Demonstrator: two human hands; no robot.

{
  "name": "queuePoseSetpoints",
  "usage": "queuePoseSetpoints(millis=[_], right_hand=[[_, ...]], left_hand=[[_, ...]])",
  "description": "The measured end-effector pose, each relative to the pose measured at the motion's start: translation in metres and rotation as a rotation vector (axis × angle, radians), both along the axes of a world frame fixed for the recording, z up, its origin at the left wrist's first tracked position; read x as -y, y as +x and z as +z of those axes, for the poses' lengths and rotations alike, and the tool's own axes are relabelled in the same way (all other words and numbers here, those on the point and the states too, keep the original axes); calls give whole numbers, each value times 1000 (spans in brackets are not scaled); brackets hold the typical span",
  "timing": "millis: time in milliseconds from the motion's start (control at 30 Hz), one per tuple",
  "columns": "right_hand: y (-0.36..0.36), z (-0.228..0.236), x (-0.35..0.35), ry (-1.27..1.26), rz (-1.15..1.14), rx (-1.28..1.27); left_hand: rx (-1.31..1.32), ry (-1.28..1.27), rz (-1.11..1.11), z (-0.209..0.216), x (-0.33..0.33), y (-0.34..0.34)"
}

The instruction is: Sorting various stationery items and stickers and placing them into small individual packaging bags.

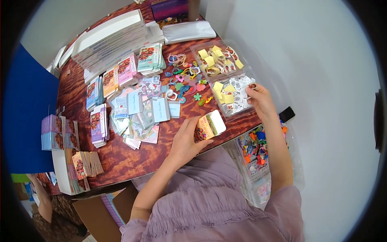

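My left hand (186,139) grips a small orange printed carton (206,127) near the table's front edge. The carton's white end flap stands open, and something green shows inside. Over the right side of a clear compartment tray (235,76), my right hand (261,101) pinches a small dark brown piece (252,86); its exact kind is too small to tell. White printed pieces (242,92) and yellow paper squares (227,98) fill the near compartment. More yellow papers (209,61) lie with brown-printed bits in the far one.
Stacks of flat cartons (150,58) and loose cards (139,108) cover the table's left half. Colourful hair ties and charms (186,80) lie mid-table. White trays (109,36) stand behind. A bin of trinkets (258,147) sits below right, a cardboard box (94,209) below left. Another person's arm (43,201) shows lower left.
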State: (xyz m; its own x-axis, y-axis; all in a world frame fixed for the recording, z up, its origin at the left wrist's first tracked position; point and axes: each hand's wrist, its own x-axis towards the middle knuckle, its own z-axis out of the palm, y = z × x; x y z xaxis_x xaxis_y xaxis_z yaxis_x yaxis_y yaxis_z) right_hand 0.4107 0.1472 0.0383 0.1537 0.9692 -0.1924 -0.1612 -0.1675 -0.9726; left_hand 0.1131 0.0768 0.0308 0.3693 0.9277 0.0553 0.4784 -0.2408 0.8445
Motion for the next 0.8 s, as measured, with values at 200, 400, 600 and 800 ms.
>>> queuePoseSetpoints(millis=[200,400,600,800], right_hand=[[-75,23,39,104,175,232],[-136,43,60,619,138,1121],[-152,39,67,452,310,1192],[-159,57,70,467,334,1053]], left_hand=[[8,52,27,0,0,3],[23,87,154,-13,3,-3],[27,83,190,-12,8,-10],[14,112,249,-19,16,-19]])
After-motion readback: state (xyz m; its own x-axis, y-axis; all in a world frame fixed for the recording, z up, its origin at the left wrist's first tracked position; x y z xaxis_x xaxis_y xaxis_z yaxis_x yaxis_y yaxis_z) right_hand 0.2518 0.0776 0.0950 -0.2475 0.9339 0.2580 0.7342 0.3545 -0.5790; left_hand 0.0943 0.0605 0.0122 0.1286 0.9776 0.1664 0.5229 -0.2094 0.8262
